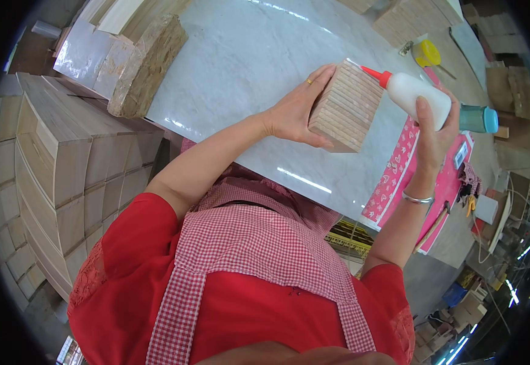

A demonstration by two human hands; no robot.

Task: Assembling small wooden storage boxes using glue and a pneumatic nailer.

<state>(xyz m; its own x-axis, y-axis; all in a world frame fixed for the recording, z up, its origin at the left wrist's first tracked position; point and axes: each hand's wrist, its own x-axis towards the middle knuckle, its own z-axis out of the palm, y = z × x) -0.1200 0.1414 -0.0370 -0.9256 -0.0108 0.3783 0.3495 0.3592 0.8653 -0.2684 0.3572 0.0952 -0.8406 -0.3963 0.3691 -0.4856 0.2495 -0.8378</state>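
Observation:
My left hand point(301, 111) grips a stack of thin wooden boards point(351, 103) from its left side, thumb at the near corner and fingers along the far corner. The boards stand pressed face to face, their light edges turned up. In my right hand point(436, 125) is a white glue bottle point(416, 96) with a red nozzle. The bottle lies tilted almost flat, and its tip points left at the far right corner of the stack. A thin pale line shows at that far edge; whether it is glue I cannot tell.
Under the stack is a glossy marbled table point(228, 67). A pink patterned sheet point(399, 176) lies at its right, near a teal jar point(478, 119) and a yellow tub point(425, 53). A rough particleboard block point(149, 67) stands at the left edge. Wooden boxes point(70, 158) are piled left.

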